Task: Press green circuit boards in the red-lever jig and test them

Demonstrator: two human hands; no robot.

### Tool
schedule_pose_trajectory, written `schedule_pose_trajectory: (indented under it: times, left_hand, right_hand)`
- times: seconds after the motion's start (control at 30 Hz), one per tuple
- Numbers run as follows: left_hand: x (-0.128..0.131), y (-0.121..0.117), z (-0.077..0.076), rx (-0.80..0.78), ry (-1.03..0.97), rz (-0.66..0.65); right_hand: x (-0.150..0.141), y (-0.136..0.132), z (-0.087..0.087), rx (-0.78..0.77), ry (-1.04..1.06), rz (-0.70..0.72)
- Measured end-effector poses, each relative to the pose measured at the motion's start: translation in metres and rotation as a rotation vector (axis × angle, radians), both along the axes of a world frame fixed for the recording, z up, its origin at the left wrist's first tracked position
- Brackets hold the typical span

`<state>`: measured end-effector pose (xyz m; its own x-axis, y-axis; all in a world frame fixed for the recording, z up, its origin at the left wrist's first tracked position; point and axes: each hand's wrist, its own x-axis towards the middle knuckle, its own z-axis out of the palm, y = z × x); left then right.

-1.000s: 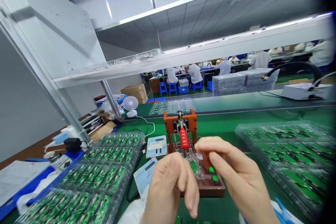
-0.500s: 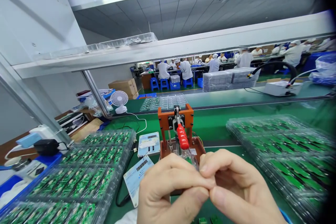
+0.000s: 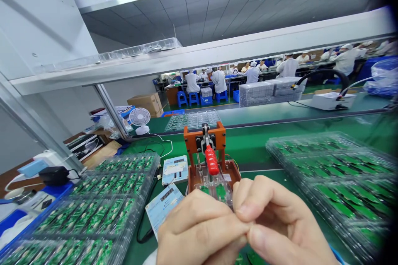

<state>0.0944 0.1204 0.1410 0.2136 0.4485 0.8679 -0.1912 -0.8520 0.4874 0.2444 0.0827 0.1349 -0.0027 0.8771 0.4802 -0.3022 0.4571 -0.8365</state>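
My left hand [image 3: 199, 232] and my right hand [image 3: 280, 227] meet low in the middle, fingertips pinched together. Whatever sits between the fingertips is hidden. Just beyond them stands an orange test fixture [image 3: 205, 161] with a red-handled toggle lever [image 3: 212, 160] and a clear plate over small green boards. Small green pieces show on the mat under my hands [image 3: 248, 256].
Clear trays of green circuit boards lie at the left [image 3: 102, 211] and at the right [image 3: 336, 174]. Two small blue-white meter units [image 3: 175, 169] sit left of the fixture. A small white fan [image 3: 139, 118] stands behind. People in white work at far benches.
My hands came together from apart into a joined pinch and stayed low in front of the fixture. The view shifted slightly; the fixture now shows more over my fingers.
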Motion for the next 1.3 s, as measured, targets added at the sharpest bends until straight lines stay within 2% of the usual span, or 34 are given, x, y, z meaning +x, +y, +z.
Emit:
schedule_pose_trajectory:
  times: [0.07, 0.17, 0.23, 0.3, 0.37, 0.53, 0.73, 0.93, 1.03, 1.1, 1.17, 1.3]
  left_hand:
    - [0.004, 0.002, -0.006, -0.161, -0.079, -0.154]
    - [0.008, 0.001, -0.015, -0.557, -0.184, -0.532]
    - [0.008, -0.003, -0.017, -0.803, -0.217, -0.722]
    - [0.006, -0.007, -0.015, -0.975, -0.237, -0.806]
    - [0.005, -0.010, -0.011, -1.064, -0.253, -0.842]
    - [0.004, -0.011, -0.005, -1.128, -0.264, -0.865]
    - [0.004, -0.011, -0.006, -1.178, -0.302, -0.855]
    - [0.006, -0.011, -0.009, -1.152, -0.305, -0.821]
    - [0.009, -0.012, -0.012, -1.108, -0.316, -0.745]
    - [0.011, -0.013, -0.013, -1.076, -0.316, -0.703]
    - [0.012, -0.015, -0.014, -1.053, -0.310, -0.672]
    - [0.015, -0.017, -0.015, -1.044, -0.307, -0.648]
  right_hand:
    - [0.001, -0.001, 0.004, 0.033, -0.038, 0.006]
    - [0.001, 0.000, 0.007, 0.090, -0.090, -0.064]
    - [-0.001, 0.002, 0.008, 0.109, -0.098, -0.152]
    - [-0.004, 0.002, 0.007, 0.123, -0.107, -0.216]
    - [-0.008, 0.002, 0.006, 0.152, -0.115, -0.266]
    - [-0.013, -0.001, 0.004, 0.199, -0.142, -0.401]
    - [-0.014, -0.002, 0.004, 0.244, -0.190, -0.475]
    - [-0.023, -0.002, -0.001, 0.321, -0.186, -0.654]
    - [-0.017, 0.000, -0.006, 0.375, -0.318, -0.730]
    - [-0.008, 0.002, -0.007, 0.436, -0.440, -0.703]
    - [0.000, 0.004, -0.002, 0.534, -0.562, -0.668]
    - [0.008, 0.003, 0.014, 0.679, -0.742, -0.743]
